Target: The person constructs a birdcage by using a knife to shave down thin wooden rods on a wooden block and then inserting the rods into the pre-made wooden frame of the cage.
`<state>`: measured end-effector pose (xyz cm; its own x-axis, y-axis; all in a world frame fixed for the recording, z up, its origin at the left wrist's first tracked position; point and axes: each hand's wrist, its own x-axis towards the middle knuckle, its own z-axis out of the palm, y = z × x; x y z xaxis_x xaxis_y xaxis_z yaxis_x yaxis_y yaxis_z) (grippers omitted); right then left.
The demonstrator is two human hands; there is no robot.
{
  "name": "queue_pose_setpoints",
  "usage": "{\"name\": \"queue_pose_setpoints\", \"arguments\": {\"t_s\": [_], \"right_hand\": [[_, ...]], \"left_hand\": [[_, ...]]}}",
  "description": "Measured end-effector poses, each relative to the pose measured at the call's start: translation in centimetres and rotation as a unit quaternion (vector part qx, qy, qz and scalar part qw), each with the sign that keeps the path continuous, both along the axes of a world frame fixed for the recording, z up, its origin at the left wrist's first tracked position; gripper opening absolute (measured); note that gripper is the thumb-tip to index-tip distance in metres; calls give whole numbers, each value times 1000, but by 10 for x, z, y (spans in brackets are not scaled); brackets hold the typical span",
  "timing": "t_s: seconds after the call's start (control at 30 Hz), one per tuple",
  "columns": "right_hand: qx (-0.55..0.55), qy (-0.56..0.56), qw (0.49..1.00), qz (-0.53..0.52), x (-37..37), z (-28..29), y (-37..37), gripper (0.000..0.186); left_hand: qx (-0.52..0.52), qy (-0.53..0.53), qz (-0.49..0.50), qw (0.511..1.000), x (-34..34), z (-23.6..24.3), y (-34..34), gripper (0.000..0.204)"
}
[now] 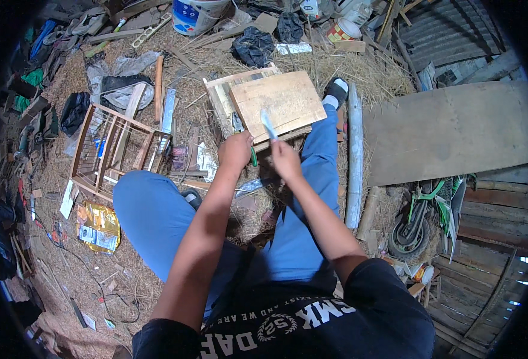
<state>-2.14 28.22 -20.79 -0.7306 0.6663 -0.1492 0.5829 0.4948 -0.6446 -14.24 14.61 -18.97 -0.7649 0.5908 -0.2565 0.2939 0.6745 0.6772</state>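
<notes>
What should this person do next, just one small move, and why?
Probably ease the left hand a little farther from the pale blade: the right hand holds that blade over the wooden board, and the left hand is close by, at the board's near-left corner.

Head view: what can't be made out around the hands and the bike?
All head view:
- Blade: blurred; its handle is hidden by the right hand.
- Green piece: small, partly covered by the left hand; kind unclear.
- Bike: upper part hidden by the panel.
</notes>
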Motion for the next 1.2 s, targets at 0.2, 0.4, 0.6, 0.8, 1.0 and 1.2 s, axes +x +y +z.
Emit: {"name": "queue_pose_setpoints", "arguments": {"t_s": [0.2,0.4,0.6,0.8,1.0,1.2], "right_hand": [[10,-20,997,-69,-4,15,6,49],[7,-14,999,-32,-5,5,8,48],[23,-58,997,51,-4,13,-20,47],[14,-10,1000,-8,-5,-4,-14,51],[-6,-20,999,-27,-6,3,-5,52],[-24,-8,999,-40,-9,8,3,47]], "left_hand": [[28,22,38,999,4,-10,0,26],[-1,-32,28,999,0,-3,3,26],[4,-35,50,998,-3,-3,-1,25],[16,-16,42,999,-2,-3,3,26],[30,-8,44,999,-1,-9,2,24],[20,-15,30,999,-2,-9,3,25]]}}
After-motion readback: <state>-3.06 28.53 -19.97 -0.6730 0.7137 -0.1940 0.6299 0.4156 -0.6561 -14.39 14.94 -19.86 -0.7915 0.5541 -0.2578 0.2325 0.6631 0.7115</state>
